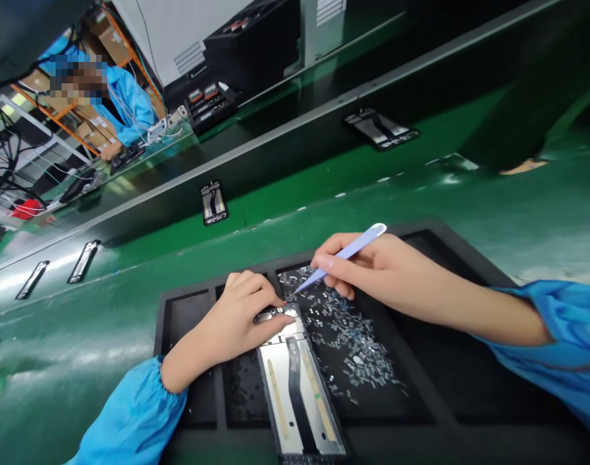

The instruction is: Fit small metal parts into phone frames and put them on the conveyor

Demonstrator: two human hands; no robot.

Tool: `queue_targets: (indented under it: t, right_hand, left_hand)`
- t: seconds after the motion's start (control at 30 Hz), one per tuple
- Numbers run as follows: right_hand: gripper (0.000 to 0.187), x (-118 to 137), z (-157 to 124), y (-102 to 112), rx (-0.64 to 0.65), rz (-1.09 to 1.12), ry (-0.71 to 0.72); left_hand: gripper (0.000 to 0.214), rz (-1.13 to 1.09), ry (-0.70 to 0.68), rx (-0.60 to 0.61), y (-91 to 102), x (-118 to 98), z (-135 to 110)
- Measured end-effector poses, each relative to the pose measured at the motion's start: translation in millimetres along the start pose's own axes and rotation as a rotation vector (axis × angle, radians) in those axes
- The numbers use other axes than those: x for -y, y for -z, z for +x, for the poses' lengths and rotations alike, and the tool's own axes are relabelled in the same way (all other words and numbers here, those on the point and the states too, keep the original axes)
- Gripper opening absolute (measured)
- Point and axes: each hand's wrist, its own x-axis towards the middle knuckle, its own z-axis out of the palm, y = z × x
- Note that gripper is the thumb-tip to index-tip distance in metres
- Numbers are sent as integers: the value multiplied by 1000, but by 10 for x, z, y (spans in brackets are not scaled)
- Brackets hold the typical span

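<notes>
A phone frame (280, 394) with a silver back plate and a black ribbon cable lies lengthwise on a black compartment tray (220, 403). My left hand (239, 316) grips its far end, thumb over the silver part and index finger at the top edge. A tiny red spot shows by that fingertip; what it is, I cannot make out. Pinched in my right hand (372, 271) are lilac tweezers (349, 253), tips pointing down and left, close to the frame's far corner. Many small clear and silvery pieces (369, 361) lie scattered in the compartment beneath and beside the tweezers.
Beyond the tray, more phone frames (213, 203) (382, 129) rest along the green line surface (275, 248). Two narrow ones (83, 261) are at the left. A metal rail (256, 139) crosses behind. Across it sits a person in blue (130, 103) near a black parts box (210, 106).
</notes>
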Motion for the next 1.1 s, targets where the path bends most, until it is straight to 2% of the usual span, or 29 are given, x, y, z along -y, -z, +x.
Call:
queue_targets:
  t: [0.1, 0.17, 0.33, 0.4, 0.77, 0.93, 1.03, 1.1]
  right_hand:
    - [37, -18, -30, 159, 141, -200, 1]
    - [36, -15, -57, 212, 183, -263, -28]
    - [39, -9, -60, 149, 108, -78, -229]
    - [36, -23, -52, 112, 86, -42, -259]
    - [30, -83, -61, 99, 80, -165, -169]
    - [30, -68, -56, 98, 87, -206, -187]
    - [29, -30, -29, 63, 89, -186, -237]
    - [21, 1, 5, 46, 72, -140, -289]
  left_hand:
    - [17, 14, -42, -29, -25, 5, 7]
    - [21, 18, -45, -33, -37, 4, 13]
    - [22, 17, -9, -40, -56, 0, 42]
    - [20, 15, -11, -46, -57, 5, 50]
    - [13, 9, -37, -57, -35, -11, 69]
    - [12, 41, -47, -65, -66, 42, 65]
    - [10, 116, -103, -152, -43, -1, 46]
    - [7, 183, -185, -210, -20, -121, 8]
